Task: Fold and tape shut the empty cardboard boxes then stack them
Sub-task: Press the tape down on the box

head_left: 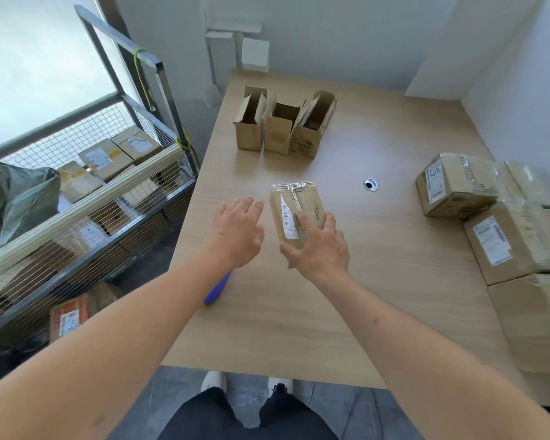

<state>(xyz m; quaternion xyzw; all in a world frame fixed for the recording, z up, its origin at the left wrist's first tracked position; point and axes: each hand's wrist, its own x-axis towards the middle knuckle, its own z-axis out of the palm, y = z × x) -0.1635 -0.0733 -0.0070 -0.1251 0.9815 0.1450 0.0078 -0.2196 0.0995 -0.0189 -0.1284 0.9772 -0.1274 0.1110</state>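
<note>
A small taped cardboard box (pixel 294 198) with a white barcode label lies on the wooden table (pixel 378 265) in front of me. My right hand (pixel 319 246) rests on its near end, with the fingers spread over the top and the thumb at the near left corner. My left hand (pixel 238 231) hovers just left of the box with straight fingers and holds nothing. Three open cardboard boxes (pixel 280 125) stand side by side at the far middle of the table, flaps up. A blue-handled tool (pixel 216 290) lies under my left forearm, mostly hidden.
Taped boxes (pixel 458 185) with labels are piled along the table's right edge (pixel 505 246). A wire mesh cart (pixel 92 198) full of parcels stands left of the table. A round cable hole (pixel 371 184) sits mid-table. A wall bounds the far side.
</note>
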